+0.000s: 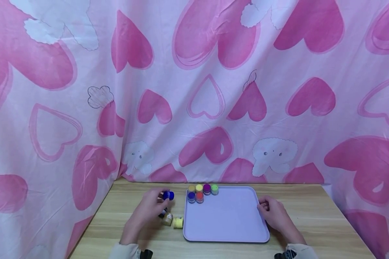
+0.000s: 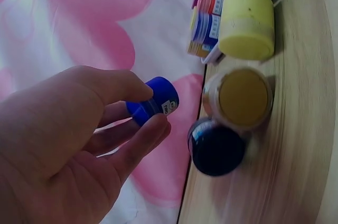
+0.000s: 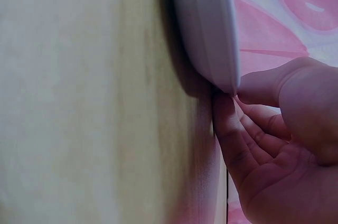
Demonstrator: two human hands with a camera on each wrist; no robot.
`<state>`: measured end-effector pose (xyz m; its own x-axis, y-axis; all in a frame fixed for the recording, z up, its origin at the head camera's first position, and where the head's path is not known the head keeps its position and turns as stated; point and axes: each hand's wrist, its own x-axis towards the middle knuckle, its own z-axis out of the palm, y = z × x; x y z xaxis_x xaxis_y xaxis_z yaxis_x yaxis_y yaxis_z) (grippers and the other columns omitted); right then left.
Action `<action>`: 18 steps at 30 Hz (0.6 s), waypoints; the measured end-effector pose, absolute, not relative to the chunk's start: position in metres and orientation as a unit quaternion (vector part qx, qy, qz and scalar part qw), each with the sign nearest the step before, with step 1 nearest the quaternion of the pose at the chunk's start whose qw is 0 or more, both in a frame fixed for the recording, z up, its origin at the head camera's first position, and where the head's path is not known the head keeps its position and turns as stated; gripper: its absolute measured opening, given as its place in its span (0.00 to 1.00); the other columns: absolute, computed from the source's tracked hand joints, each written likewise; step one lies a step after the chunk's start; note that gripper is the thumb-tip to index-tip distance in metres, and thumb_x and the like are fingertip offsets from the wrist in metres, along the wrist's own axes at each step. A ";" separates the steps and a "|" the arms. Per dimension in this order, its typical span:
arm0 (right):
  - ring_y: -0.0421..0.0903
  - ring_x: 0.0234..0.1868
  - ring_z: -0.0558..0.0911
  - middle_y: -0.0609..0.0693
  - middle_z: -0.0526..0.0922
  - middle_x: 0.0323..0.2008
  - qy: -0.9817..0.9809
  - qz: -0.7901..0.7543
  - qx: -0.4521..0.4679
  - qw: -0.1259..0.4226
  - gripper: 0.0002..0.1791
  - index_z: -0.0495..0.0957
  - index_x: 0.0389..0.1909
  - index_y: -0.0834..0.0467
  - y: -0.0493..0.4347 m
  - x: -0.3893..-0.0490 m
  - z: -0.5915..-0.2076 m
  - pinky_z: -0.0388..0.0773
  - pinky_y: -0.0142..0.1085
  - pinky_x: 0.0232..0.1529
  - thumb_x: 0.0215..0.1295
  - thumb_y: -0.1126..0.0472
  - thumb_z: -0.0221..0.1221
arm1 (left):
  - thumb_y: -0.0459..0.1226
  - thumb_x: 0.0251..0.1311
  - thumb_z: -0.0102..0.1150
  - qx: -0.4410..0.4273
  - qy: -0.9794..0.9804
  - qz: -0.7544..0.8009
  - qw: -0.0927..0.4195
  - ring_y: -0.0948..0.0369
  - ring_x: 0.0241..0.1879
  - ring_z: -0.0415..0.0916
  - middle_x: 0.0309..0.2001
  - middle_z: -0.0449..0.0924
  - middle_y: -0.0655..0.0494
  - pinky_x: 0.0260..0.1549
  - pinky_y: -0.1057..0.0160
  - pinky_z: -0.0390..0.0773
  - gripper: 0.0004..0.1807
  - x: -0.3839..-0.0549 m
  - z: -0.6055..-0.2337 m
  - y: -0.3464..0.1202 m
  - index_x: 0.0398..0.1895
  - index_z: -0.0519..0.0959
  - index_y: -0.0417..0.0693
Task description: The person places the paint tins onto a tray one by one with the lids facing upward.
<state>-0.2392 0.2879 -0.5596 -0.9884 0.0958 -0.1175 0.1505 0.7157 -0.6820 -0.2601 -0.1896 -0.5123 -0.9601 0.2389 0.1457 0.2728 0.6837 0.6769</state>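
Observation:
My left hand (image 1: 151,205) pinches a small blue paint jar (image 2: 165,93) between thumb and fingers, raised off the table left of the tray. Below that hand lie a dark paint jar (image 2: 217,150), an ochre paint jar (image 2: 244,100) and a yellow paint jar (image 1: 178,222). The lilac tray (image 1: 227,217) carries several jars in its far left corner, among them a purple jar (image 1: 206,189), a green jar (image 1: 215,189) and a red jar (image 1: 199,196). At the tray's right rim, my right hand (image 1: 275,213) grips the edge between thumb and fingers.
The wooden table (image 1: 314,223) reaches back to a pink curtain (image 1: 233,93) printed with hearts, which hangs behind it and along both sides. The yellow jar lies close against the tray's left rim.

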 end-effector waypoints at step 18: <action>0.47 0.41 0.80 0.53 0.84 0.41 0.926 -0.370 0.065 0.034 0.13 0.81 0.56 0.66 0.289 -0.241 -0.562 0.86 0.39 0.42 0.76 0.64 0.61 | 0.39 0.76 0.65 -0.193 -0.908 -0.370 0.039 0.60 0.46 0.87 0.53 0.89 0.51 0.46 0.63 0.90 0.18 -0.272 -0.513 -0.154 0.64 0.83 0.45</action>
